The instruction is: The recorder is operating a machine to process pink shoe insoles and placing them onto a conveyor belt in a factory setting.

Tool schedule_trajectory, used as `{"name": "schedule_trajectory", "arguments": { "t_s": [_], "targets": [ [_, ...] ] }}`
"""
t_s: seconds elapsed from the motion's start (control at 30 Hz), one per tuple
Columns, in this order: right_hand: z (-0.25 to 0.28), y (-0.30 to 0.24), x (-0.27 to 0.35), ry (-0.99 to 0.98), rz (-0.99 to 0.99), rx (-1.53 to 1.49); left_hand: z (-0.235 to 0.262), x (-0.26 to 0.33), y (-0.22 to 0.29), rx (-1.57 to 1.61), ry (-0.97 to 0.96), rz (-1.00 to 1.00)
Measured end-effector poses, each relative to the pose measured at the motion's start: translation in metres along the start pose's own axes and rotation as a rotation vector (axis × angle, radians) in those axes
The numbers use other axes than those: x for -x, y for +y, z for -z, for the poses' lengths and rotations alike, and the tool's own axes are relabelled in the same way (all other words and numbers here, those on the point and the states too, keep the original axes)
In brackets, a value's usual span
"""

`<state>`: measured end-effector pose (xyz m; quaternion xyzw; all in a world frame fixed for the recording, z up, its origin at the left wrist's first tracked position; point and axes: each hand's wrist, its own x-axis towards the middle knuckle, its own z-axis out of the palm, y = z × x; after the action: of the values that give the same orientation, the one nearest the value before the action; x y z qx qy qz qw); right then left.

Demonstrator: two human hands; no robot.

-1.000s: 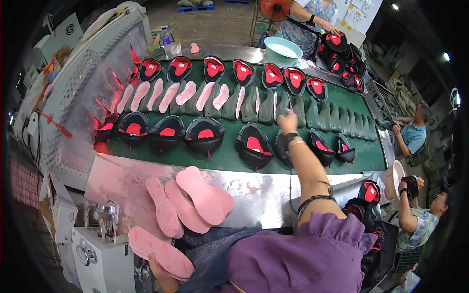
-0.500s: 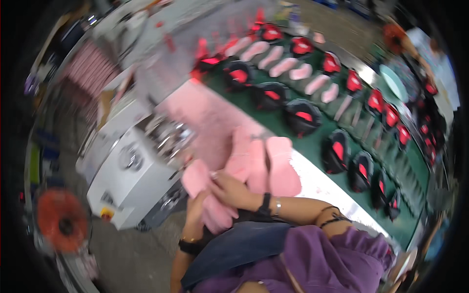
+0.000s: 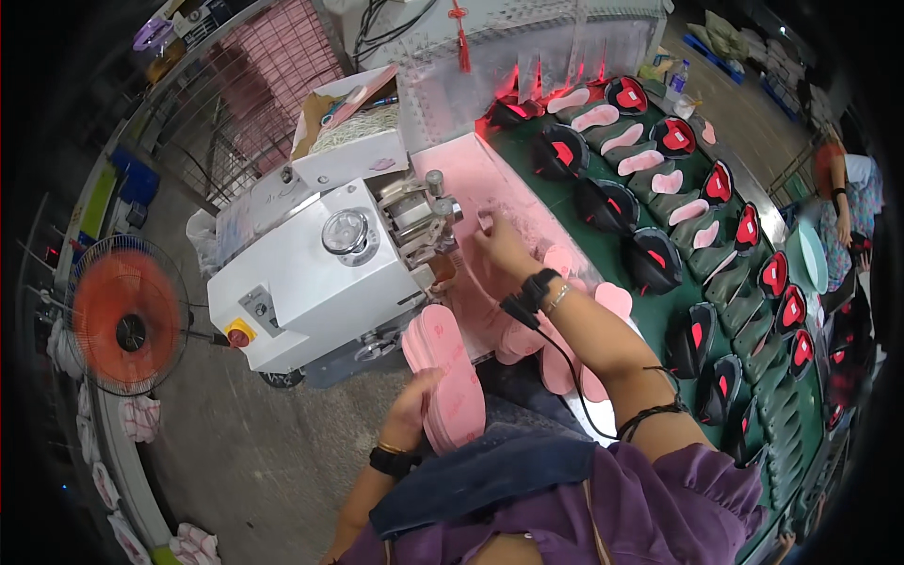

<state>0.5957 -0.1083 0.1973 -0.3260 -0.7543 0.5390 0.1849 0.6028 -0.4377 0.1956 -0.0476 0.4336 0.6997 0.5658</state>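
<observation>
My left hand (image 3: 414, 403) grips a stack of pink insoles (image 3: 444, 369) held upright on my lap, just below the white machine (image 3: 315, 264). My right hand (image 3: 501, 247) reaches forward over the pink work surface (image 3: 490, 188), its fingers next to the machine's metal roller head (image 3: 419, 215); I cannot tell whether it pinches an insole there. More loose pink insoles (image 3: 570, 363) lie under my right forearm at the edge of the surface.
A green conveyor (image 3: 744, 311) carries black shoe uppers with red linings and pink insoles to the right. An orange fan (image 3: 124, 325) stands at the left. A cardboard box (image 3: 353, 127) sits behind the machine. Another person (image 3: 847, 202) works at the far right.
The view has swung from the conveyor to the white machine. My right hand has come off the conveyor's shoes and now reaches toward the roller head; my left hand holds the insole stack.
</observation>
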Motion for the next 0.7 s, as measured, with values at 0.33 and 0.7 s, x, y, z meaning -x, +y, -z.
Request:
{"name": "schedule_trajectory", "arguments": {
  "t_s": [0.33,0.7],
  "targets": [
    [0.045,-0.017,0.053,0.004,0.050,0.260,0.012,-0.004,-0.007,0.077,-0.068,0.023],
    [-0.009,0.023,0.003,0.186,0.047,0.185,-0.024,0.025,0.001,0.019,0.052,-0.041]
  ]
}}
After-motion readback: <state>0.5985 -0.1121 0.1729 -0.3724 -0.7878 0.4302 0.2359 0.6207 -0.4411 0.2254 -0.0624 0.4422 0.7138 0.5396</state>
